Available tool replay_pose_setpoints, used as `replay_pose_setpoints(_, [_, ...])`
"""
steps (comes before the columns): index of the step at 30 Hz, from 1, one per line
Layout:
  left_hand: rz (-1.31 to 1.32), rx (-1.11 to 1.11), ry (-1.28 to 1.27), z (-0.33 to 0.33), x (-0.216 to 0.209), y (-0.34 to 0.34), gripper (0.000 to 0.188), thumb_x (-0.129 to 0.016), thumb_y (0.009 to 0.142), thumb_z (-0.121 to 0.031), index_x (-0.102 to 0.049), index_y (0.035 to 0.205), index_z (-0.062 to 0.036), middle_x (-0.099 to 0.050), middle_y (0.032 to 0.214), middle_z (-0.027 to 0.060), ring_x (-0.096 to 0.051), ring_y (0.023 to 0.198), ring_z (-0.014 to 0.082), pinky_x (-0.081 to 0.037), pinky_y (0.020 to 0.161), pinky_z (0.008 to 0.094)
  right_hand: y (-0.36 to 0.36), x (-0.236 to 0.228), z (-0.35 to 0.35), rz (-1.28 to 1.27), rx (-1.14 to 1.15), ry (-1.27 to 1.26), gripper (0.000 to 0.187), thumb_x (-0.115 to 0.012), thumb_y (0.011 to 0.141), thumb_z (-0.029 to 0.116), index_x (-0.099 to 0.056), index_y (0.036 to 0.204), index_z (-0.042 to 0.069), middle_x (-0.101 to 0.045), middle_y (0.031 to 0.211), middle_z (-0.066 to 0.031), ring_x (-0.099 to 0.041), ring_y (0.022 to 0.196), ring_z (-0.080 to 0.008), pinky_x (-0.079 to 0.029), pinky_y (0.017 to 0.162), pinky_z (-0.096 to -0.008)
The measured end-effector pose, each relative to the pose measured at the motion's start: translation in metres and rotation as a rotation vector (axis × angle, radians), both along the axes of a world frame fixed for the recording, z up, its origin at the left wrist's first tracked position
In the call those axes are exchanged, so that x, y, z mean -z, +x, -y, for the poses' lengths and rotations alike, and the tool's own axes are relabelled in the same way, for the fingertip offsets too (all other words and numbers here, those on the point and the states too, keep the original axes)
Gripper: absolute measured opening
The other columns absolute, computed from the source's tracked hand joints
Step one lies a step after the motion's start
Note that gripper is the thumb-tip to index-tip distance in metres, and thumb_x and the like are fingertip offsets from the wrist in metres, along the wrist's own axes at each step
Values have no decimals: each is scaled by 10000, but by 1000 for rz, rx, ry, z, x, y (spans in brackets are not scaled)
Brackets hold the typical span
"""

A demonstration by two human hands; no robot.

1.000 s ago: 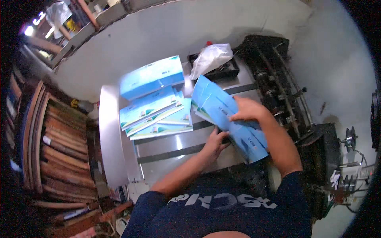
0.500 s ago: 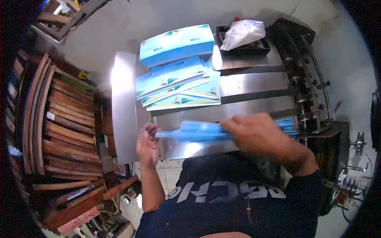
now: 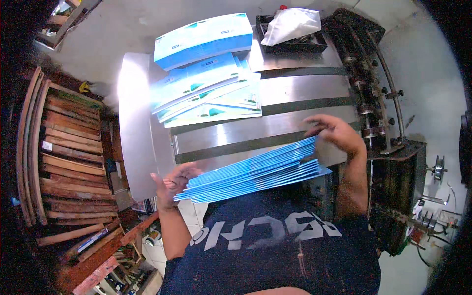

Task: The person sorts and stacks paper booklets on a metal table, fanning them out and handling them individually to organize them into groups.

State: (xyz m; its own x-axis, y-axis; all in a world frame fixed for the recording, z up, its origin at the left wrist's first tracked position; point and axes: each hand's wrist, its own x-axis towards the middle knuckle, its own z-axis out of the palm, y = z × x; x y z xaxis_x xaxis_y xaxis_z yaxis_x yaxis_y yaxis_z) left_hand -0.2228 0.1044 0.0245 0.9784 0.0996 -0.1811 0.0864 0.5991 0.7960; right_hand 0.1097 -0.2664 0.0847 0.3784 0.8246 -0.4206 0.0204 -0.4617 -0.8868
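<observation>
At the far left stands a rack of wooden slats, on edge one behind the other. The left hand is raised at chest height with the palm turned toward the person, its fingers curled and pressed against the left end of a fanned sheaf of blue sheets; the thumb side is hidden behind the paper, so how firmly it grips cannot be told. The sheaf runs nearly level between the two hands, rising a little toward the right, held in the air in front of the dark shirt and just above the near edge of the steel counter. On the counter further off lie a loose spread of blue-and-white printed sheets, fanned over one another, and behind them a thicker squared stack of sheets of the same kind. The right hand arches over the right end of the sheaf, wrist bent, fingers spread and bent downward onto the top edges of the sheets. At the back right a shallow black tray holds a crumpled clear plastic bag. Beside it, along the counter's right edge, runs a dark machine with rollers and rods.
</observation>
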Motion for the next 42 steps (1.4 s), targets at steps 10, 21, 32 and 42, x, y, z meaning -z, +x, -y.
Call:
replay_pose_setpoints(10, [-122,-246,-48,52,4,14,1002,-244,875,-802,-283,1491,-13,-512,1349,220,-512,1228,322,-387,1060,440,-96,70,-8,-227,665,439,1263,-350,661,950,-179,1533,53,-323,1529,-179,-360,1378,-305,-279,1145,-450])
replay_pose_setpoints(21, [-17,-359,359,43,12,1,631,-458,959,-580,-566,1152,11,-571,1288,210,-501,1264,320,-372,1079,463,-93,58,-33,-55,492,521,977,-702,782,545,-268,1498,42,-365,1498,-173,-377,1362,-282,-293,1127,-423])
replay_pose_setpoints(32, [-89,221,1759,68,-91,71,704,-661,834,-484,-499,1370,-59,-511,1356,199,-482,1250,346,-307,1075,520,-85,34,-32,494,530,189,789,-782,775,331,-414,1418,59,-486,1388,-180,-490,1242,-331,-344,1092,-428])
replay_pose_setpoints(42, [-102,210,1944,78,-79,76,972,-588,756,-727,-432,1421,-36,-379,1440,266,-381,1299,412,-244,1085,529,-125,-11,-50,1151,-1,267,243,-735,800,171,-692,1033,118,-607,952,-43,-572,933,-223,-443,830,-391])
